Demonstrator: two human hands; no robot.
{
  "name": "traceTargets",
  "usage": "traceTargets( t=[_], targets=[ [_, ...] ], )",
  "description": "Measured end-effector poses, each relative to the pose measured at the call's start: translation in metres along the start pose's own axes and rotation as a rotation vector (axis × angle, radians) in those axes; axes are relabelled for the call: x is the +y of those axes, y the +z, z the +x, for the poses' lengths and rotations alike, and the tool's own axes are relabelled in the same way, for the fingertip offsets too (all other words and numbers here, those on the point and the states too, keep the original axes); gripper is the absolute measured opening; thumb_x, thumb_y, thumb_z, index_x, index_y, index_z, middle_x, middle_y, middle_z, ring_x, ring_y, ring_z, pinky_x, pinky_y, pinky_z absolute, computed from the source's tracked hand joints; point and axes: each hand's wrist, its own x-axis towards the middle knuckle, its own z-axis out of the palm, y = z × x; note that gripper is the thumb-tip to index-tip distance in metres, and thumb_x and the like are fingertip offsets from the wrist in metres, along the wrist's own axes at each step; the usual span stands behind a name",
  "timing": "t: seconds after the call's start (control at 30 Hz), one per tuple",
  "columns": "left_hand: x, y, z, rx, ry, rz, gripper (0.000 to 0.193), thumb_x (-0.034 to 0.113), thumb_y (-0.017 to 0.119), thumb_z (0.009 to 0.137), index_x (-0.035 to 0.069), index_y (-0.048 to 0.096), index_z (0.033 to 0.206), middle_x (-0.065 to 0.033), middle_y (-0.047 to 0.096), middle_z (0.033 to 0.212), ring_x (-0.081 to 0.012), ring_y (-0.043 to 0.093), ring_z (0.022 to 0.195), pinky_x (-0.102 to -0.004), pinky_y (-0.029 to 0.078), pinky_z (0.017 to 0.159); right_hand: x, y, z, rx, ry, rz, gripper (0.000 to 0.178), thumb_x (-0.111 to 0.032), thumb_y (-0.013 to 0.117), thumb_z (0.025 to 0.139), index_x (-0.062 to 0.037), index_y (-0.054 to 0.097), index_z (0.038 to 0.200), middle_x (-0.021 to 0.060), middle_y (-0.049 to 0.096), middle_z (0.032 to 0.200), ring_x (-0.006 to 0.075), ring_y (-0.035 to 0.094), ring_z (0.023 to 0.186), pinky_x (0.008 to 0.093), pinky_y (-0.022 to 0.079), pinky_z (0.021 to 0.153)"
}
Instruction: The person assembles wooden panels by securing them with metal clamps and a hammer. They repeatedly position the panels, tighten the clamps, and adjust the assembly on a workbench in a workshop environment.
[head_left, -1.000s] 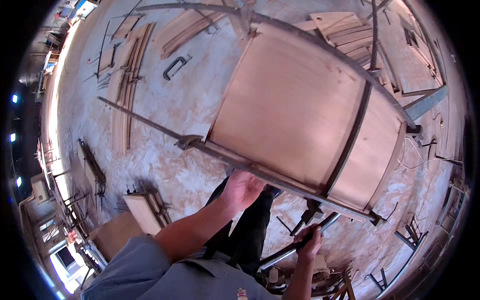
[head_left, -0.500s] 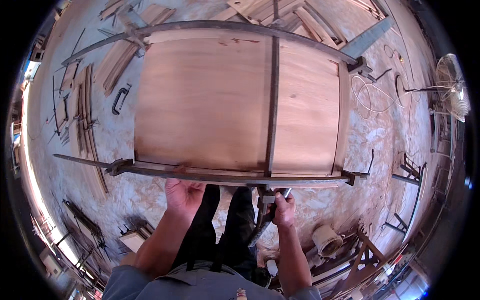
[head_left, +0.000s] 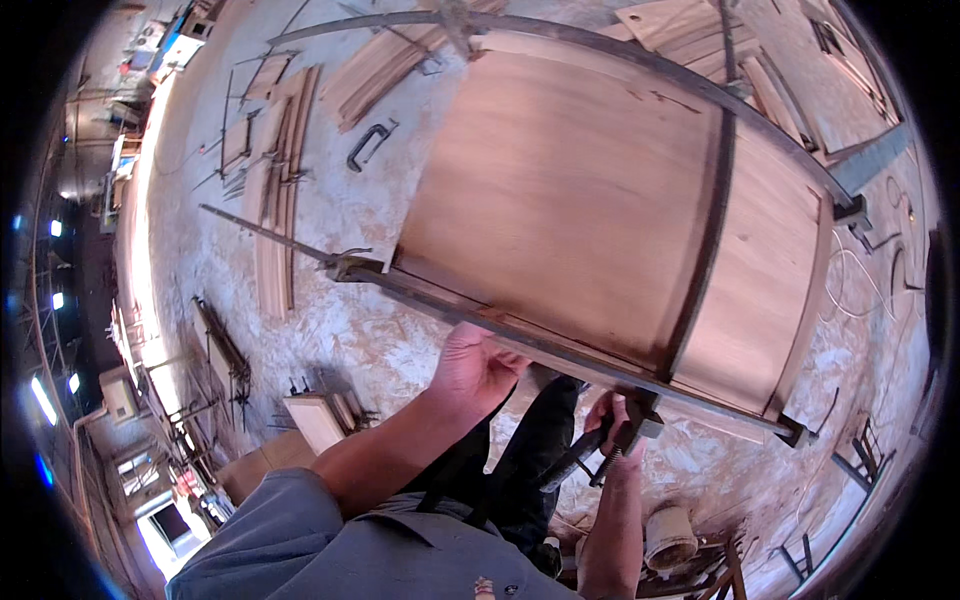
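Observation:
A wooden panel (head_left: 560, 200) in a wooden frame lies before me, with a long metal bar clamp (head_left: 450, 312) along its near edge. Another bar clamp (head_left: 620, 50) runs along the far edge, and a third bar clamp (head_left: 705, 250) crosses the panel. My left hand (head_left: 474, 372) is closed on the near frame rail (head_left: 500, 325), its fingertips partly hidden. Under the near edge, my right hand (head_left: 618, 415) is wrapped round a dark-handled tool (head_left: 572, 460) whose head I cannot make out. Beside it hangs the crossing clamp's end with a threaded screw (head_left: 606, 465).
Wooden boards (head_left: 280, 200) and a G-clamp (head_left: 370, 146) lie on the floor at the left. More planks (head_left: 690, 40) are at the back. A white bucket (head_left: 670, 535) stands near my right arm. A pale cable (head_left: 850, 280) lies at the right.
My view has turned left, so the panel now appears tilted and farther right. Both hands stay at the near edge, and the dark-handled tool is still in my right hand.

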Motion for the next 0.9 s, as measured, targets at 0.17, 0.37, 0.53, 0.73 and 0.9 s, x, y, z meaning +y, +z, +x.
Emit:
traceTargets(
  t=[0.17,0.37,0.53,0.73,0.9],
  targets=[
    [-0.003,-0.004,0.003,-0.006,-0.019,-0.021,0.008,0.004,0.055,0.081,0.007,0.057,0.088,0.0015,0.050,0.067,-0.0105,0.043,0.058,-0.0250,0.042,0.064,0.025,0.004,0.009,0.012,-0.055,0.382,0.032,-0.030,0.050,0.093,-0.0051,0.047,0.074,0.0088,0.046,0.057,0.0220,0.049,0.050,0.0338,0.044,0.050],
    [-0.003,-0.040,0.021,-0.393,-0.050,-0.105,0.019,0.014,0.058,0.086,0.004,0.056,0.102,-0.0055,0.057,0.092,-0.0147,0.054,0.078,-0.0285,0.047,0.074,0.018,-0.006,0.004,0.022,-0.277,0.351,0.019,-0.014,0.053,0.088,0.0026,0.056,0.079,0.0139,0.054,0.062,0.0231,0.053,0.050,0.0335,0.045,0.047],
    [-0.002,-0.016,0.009,-0.230,-0.036,-0.050,0.023,0.018,0.061,0.087,0.004,0.058,0.105,-0.0063,0.064,0.099,-0.0154,0.060,0.081,-0.0290,0.050,0.075,0.009,-0.001,0.005,0.083,-0.206,0.388,0.026,-0.018,0.053,0.089,-0.0006,0.056,0.070,0.0104,0.052,0.055,0.0203,0.053,0.049,0.0305,0.044,0.046],
    [-0.006,-0.010,0.006,-0.080,0.034,0.017,0.011,0.013,0.060,0.086,0.008,0.058,0.095,-0.0009,0.058,0.084,-0.0111,0.051,0.067,-0.0250,0.043,0.063,-0.005,0.011,-0.002,0.161,-0.189,-0.146,0.024,-0.014,0.058,0.091,-0.0052,0.056,0.068,0.0056,0.054,0.054,0.0148,0.053,0.045,0.0266,0.041,0.042],
    [-0.005,-0.010,0.006,-0.078,-0.020,-0.024,0.008,0.002,0.055,0.083,0.009,0.058,0.086,0.0022,0.051,0.071,-0.0093,0.045,0.060,-0.0234,0.041,0.061,-0.005,0.002,-0.005,0.153,-0.249,0.175,0.029,-0.025,0.056,0.092,-0.0026,0.056,0.074,0.0054,0.056,0.057,0.0170,0.054,0.048,0.0272,0.042,0.045]
  ],
)
